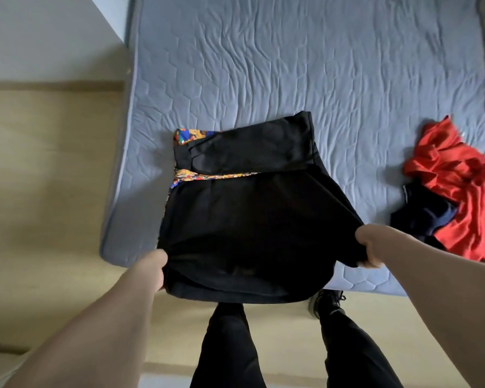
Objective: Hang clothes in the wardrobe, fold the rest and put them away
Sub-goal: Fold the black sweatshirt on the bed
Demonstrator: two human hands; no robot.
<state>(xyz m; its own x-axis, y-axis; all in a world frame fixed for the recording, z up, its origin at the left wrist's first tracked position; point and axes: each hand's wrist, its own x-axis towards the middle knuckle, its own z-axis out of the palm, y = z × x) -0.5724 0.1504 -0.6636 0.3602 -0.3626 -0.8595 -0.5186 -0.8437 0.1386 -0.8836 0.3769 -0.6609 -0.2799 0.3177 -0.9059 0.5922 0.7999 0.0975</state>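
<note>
- The left hand (153, 268) grips the near left corner of the black garment (244, 219), fingers curled into the cloth; the right hand (371, 249) pinches the near right corner the same way. Held apart, the two hands keep the near hem taut, probably so the cloth lies flat and square for a fold.
- The near hem is lifted off the bed (319, 65) and hangs just past its near edge, over the person's legs (227, 345); the far part rests on the mattress, towards the near left corner.
- Its long axis runs from the near edge away across the bed, tilted slightly right. The far end already seems doubled back as a flat band.
- A patterned garment (189, 135) lies underneath, showing at the far left and as a thin strip across the middle, so this looks like a folded stack being built.
- A red garment (454, 169) and a navy garment (420, 217) lie crumpled together by the right edge, well apart, seemingly unfolded.
</note>
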